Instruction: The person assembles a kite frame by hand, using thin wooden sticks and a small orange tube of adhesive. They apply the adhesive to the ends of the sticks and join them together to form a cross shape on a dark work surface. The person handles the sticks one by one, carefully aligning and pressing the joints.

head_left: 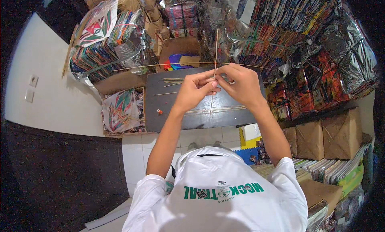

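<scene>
Over the dark table [160, 122], two thin bamboo-like sticks cross just beyond my fingers. The straight stick [217, 43] runs away from me and back under my hands. The longer, slightly bowed stick [148, 65] lies crosswise. My left hand [194, 91] is closed, thumb and fingers pinching the straight stick below the crossing. Close beside it my right hand [242, 84] is closed too, fingertips pinched together at the stick; whatever is between them is too small to make out. A small orange-and-white spool [159, 111] rests on the table near its left edge.
Loose thin sticks [170, 84] lie left of my hands, and more sticks [224, 109] along the near edge. At left, a box [105, 116] holds a printed white sheet with sticks on it. Wrapped stacks [280, 35] and brown parcels [339, 132] crowd the back and right.
</scene>
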Available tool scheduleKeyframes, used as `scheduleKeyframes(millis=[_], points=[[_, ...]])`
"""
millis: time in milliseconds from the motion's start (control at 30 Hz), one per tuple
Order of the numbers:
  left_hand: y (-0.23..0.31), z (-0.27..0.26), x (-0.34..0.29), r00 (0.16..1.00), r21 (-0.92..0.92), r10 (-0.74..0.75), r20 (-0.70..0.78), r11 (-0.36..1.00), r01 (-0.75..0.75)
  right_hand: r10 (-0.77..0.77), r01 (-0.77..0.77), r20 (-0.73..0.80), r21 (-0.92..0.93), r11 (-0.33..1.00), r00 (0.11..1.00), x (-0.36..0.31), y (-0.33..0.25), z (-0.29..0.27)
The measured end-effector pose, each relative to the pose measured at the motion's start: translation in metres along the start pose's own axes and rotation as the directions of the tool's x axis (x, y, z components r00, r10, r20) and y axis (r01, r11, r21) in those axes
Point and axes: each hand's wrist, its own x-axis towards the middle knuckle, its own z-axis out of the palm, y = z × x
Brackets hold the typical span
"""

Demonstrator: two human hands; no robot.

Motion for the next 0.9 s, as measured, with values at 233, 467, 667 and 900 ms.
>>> scheduleKeyframes(millis=[233,467,667,900], points=[[-0.004,-0.002,-0.004,1.000,-0.008,0.020,-0.016,1.000,-0.020,-0.015,0.016,-0.051,0.019,1.000,0.999,-0.007,0.000,0.005],[-0.005,0.002,-0.008,1.000,-0.006,0.019,-0.015,1.000,-0.019,-0.003,0.005,-0.033,0.052,0.999,0.999,-0.012,-0.005,0.002],[-0.011,0.001,-0.010,1.000,0.005,0.010,-0.010,1.000,-0.010,0.001,-0.001,-0.002,0.046,0.999,1.000,-0.017,-0.008,0.003],[-0.008,-0.011,-0.023,0.992,0.000,-0.004,-0.129,1.000,0.004,0.068,-0.068,0.028,-0.010,0.998,0.997,-0.035,-0.002,0.002]])
